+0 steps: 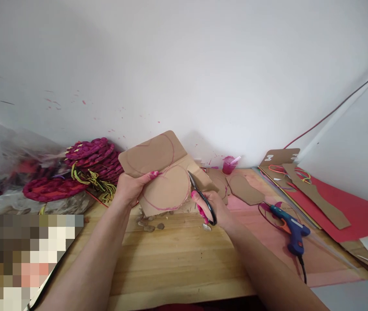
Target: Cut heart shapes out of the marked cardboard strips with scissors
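A brown cardboard piece (163, 188) with rounded outlines drawn on it is held up above the wooden table, tilted. My left hand (134, 186) grips its left edge, the thumb lying on top and the other fingers hidden beneath. In my right hand (210, 205) are black-handled scissors (200, 190). Their blades lie at the right side of the drawn outline, pointing up and left. Whether the blades are parted is hard to make out. Pink stains mark the fingertips of both hands.
Right of my hands lie cut cardboard shapes (244, 190), a blue glue gun (296, 235) and red sheets (342, 203). A pink cup (229, 165) stands by the wall. Magenta braided pieces (96, 155) and yellow-black cords (98, 185) are piled left. Small stones (148, 226) lie below the cardboard.
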### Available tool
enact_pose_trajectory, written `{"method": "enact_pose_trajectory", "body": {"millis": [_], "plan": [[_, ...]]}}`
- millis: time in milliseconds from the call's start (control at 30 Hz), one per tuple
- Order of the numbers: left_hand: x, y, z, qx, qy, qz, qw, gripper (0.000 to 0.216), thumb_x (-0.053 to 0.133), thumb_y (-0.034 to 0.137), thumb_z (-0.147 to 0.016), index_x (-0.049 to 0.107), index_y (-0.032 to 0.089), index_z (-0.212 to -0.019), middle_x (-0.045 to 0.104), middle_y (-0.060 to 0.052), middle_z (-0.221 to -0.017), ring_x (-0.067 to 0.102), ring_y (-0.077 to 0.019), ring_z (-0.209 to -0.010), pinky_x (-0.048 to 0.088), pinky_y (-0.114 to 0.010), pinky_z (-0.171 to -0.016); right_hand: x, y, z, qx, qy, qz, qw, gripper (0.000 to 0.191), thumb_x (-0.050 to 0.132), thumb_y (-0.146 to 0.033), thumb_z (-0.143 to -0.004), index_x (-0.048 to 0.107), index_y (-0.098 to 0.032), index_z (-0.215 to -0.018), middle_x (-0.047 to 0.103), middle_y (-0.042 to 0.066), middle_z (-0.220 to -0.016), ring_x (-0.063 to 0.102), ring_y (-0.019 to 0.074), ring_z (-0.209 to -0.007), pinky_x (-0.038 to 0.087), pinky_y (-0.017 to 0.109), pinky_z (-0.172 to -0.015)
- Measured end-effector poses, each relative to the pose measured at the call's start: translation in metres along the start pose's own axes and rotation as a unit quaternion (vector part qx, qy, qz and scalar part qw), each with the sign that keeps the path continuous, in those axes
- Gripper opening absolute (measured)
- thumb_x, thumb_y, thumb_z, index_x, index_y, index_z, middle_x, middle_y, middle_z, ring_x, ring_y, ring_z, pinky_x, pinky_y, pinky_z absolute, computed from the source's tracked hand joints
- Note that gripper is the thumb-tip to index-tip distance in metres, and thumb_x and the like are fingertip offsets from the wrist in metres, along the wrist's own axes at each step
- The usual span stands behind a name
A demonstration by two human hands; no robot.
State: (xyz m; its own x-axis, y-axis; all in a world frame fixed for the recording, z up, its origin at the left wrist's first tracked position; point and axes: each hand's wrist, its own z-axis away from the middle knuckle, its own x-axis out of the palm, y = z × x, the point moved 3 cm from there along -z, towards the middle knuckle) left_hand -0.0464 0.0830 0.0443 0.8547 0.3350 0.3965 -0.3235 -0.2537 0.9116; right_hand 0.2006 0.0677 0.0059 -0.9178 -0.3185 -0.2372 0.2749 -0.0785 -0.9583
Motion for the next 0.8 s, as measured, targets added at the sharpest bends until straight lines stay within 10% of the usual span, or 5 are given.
{"method": "enact_pose_trajectory", "body": {"millis": [267, 800], "plan": [[0.000, 0.013, 0.004, 0.002, -0.059, -0.055, 0.997, 0.071, 0.097, 0.026, -0.053, 0.073, 0.013, -0.119, 0.074, -0.016, -0.122, 0.070, -0.0312, -0.115, 0.058, -0.042, -0.099, -0.007, -0.004, 0.003, 0.005, -0.126, -0.141, 0.982, 0.072, 0.055, -0.086, -0.077, 0.054, -0.017, -0.060, 0.042, -0.006, -0.045, 0.032, 0.0046, -0.032, 0.021, 0.020, -0.034], [0.002, 0.009, 0.009, -0.117, -0.081, -0.043, 0.989, 0.065, 0.099, 0.023, -0.048, 0.078, 0.015, -0.109, 0.076, -0.013, -0.118, 0.071, -0.0330, -0.114, 0.063, -0.038, -0.091, -0.011, -0.012, 0.008, -0.061, -0.067, 0.026, 0.996, 0.068, 0.050, -0.086, -0.080, 0.044, -0.022, -0.059, 0.046, -0.002, -0.051, 0.044, 0.0098, -0.039, 0.033, 0.025, -0.038]]}}
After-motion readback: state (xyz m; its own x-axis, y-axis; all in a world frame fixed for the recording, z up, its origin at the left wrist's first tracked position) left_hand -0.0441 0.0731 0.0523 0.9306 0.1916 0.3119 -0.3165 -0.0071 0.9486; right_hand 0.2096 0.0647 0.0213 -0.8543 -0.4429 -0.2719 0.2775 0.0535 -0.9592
